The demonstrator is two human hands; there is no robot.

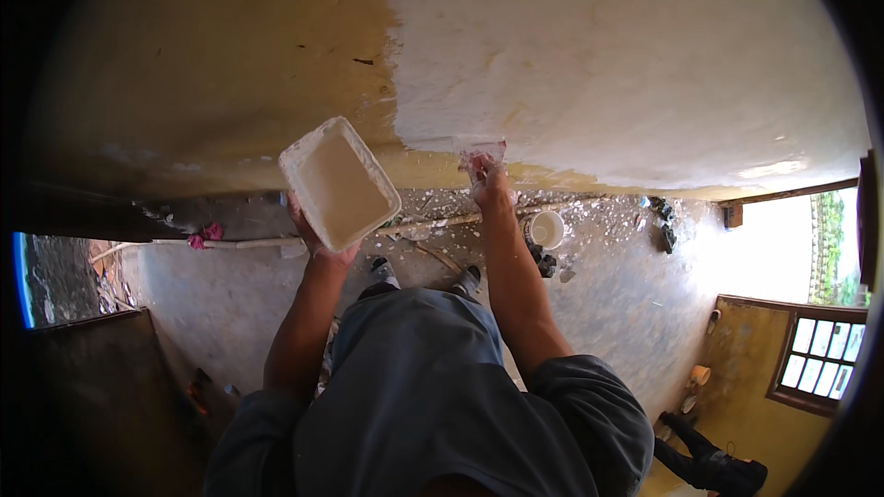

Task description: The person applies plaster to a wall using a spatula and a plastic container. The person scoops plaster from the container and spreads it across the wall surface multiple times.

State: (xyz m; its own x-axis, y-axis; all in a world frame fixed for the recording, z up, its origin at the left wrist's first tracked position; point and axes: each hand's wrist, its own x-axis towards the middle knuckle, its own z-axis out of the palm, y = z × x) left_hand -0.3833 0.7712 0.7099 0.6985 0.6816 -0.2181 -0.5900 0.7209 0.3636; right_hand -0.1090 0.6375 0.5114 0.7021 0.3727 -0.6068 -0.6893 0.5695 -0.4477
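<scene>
My left hand (318,241) holds up a white rectangular tub (293,164) from below and its near side, tilted a little. Inside lies a smooth off-white paste (343,186), like wall putty. My right hand (485,175) is closed around a wide scraper (482,146), its pale blade up against the wall. White smears cover these fingers, and most of the handle is hidden. Right of the scraper the wall wears a whitish coat (589,64); to the left it shows bare yellow-brown paint (230,64), with a ragged border between.
A long wooden pole (433,224) lies along the wall's foot among white flecks. Beside my right forearm stands a white bucket (546,230), with dark crumpled plastic (541,260) near it. Another person's dark-clothed legs (704,460) show at the lower right, below a barred window (820,357).
</scene>
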